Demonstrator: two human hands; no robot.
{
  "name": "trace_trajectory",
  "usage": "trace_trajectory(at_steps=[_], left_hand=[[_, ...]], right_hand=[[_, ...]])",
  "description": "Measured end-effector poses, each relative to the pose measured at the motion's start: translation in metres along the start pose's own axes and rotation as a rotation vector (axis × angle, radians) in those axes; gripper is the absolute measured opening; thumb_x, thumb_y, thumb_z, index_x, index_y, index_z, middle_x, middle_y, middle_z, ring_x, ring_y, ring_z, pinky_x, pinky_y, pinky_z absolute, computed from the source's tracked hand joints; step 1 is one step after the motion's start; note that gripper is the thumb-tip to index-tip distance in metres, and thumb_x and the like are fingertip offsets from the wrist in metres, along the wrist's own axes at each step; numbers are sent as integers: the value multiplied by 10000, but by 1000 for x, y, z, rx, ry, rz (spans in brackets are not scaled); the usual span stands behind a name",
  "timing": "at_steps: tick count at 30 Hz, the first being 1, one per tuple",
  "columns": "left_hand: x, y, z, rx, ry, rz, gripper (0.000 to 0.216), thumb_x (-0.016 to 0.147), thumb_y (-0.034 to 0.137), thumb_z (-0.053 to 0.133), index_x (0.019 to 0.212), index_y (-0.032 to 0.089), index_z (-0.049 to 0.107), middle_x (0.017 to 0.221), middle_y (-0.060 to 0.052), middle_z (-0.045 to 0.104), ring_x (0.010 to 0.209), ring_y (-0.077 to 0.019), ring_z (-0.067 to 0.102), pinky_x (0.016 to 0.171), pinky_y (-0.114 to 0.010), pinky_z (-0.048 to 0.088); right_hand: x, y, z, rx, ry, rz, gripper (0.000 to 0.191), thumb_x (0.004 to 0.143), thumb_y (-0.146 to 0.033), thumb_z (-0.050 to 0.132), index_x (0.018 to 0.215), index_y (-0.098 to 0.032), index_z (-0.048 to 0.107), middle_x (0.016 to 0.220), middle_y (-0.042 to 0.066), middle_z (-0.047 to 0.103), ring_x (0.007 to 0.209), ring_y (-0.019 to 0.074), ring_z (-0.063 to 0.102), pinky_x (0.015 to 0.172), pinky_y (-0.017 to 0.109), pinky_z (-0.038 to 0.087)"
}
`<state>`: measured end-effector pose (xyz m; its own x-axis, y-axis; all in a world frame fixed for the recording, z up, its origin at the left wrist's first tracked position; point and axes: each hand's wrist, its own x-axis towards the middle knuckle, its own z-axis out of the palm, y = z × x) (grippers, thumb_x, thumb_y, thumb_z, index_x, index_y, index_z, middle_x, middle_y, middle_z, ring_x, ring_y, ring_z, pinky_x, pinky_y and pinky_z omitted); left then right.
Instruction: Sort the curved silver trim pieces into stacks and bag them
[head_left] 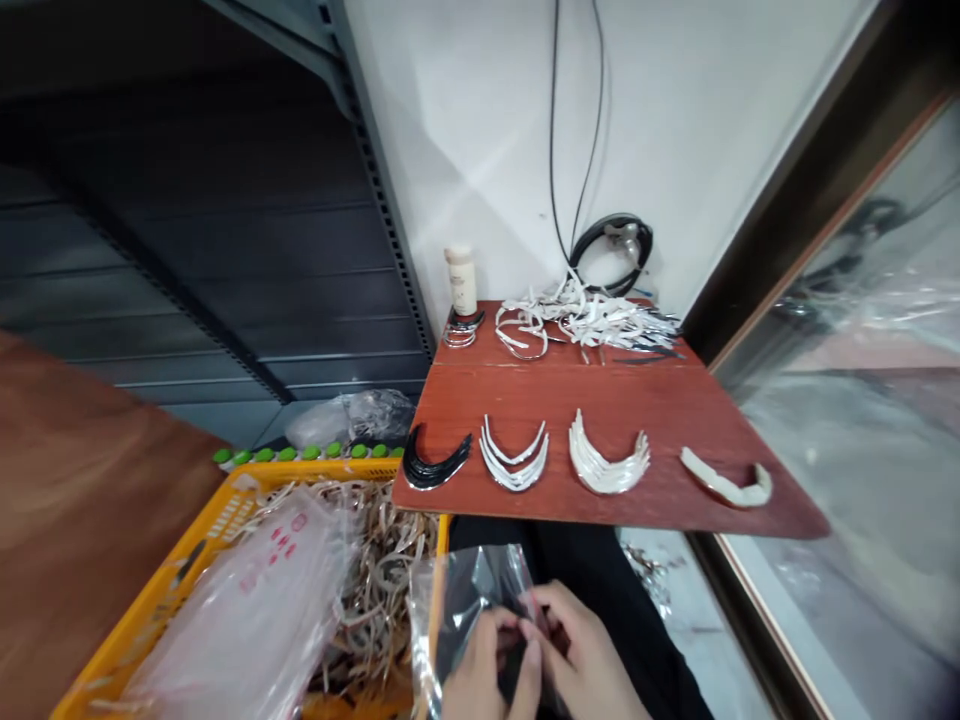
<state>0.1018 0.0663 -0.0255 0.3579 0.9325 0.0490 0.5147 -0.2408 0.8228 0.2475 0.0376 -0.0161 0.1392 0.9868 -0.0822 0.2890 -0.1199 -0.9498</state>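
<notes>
My left hand [486, 668] and my right hand [581, 655] are close together at the bottom of the view, in front of the board's near edge. Between them is a clear plastic bag [480, 585], its upper part standing up above my fingers. Both hands are closed, fingertips pinching the bag around its reddish edge. Whether anything lies inside the bag I cannot tell. Just beyond, on a red-brown board [525, 385], are curved strips in separate groups: black strips [435, 472], white strips [517, 465], cream strips [607, 465] and a thicker cream bundle [731, 485].
A yellow basket [184, 555] at left holds many tangled strips [390, 570] and a stack of plastic bags [255, 600] with red print. At the board's back are a white bottle [461, 282], heaped white strips [592, 315] and a coiled black cable [645, 245]. Green-capped bottles [311, 453] line the basket's far side.
</notes>
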Motion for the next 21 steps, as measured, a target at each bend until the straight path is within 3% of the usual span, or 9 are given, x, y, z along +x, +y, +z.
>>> trace_trajectory(at_steps=[3,6,9,12,15,21], left_hand=[[5,20,3,-102,25,-108,334,914,499,467,1094,256,610,978,-31,715,833,-147,696,735,-221,537],[10,29,-3,-173,59,-76,299,921,459,483,1048,273,679,923,-21,714,822,-144,673,738,-213,501],[13,32,-9,-260,91,-96,247,871,467,577,928,272,717,861,1,712,792,-129,657,750,-191,478],[13,35,-10,-377,81,-197,282,798,513,657,793,236,709,744,14,686,683,-118,626,662,-177,474],[14,38,-9,-530,52,-317,355,734,560,703,719,206,676,642,23,640,586,-108,565,568,-180,458],[19,32,-14,-638,-29,-379,453,664,608,745,621,177,611,579,26,608,574,-90,528,597,-183,429]], right_hand=[[-13,-1,0,37,7,-126,481,901,-198,496,1375,-275,502,1217,96,554,1015,187,627,824,251,534],[-17,-2,-2,108,-8,-169,564,899,-199,528,1440,-338,447,1322,100,491,1109,204,604,846,248,542],[-15,-6,-6,207,-34,-130,437,948,-287,507,1383,-323,531,1257,108,543,1064,206,619,787,246,556],[-12,-12,-7,266,-11,-51,356,980,-363,463,1281,-274,632,1074,105,633,895,185,656,693,238,554],[-10,-16,-8,285,-15,-9,356,973,-419,474,1177,-230,697,979,106,681,813,184,665,640,232,542],[-11,-12,-7,290,-118,80,432,897,-504,576,1168,-185,684,908,98,717,709,170,659,538,201,503]])
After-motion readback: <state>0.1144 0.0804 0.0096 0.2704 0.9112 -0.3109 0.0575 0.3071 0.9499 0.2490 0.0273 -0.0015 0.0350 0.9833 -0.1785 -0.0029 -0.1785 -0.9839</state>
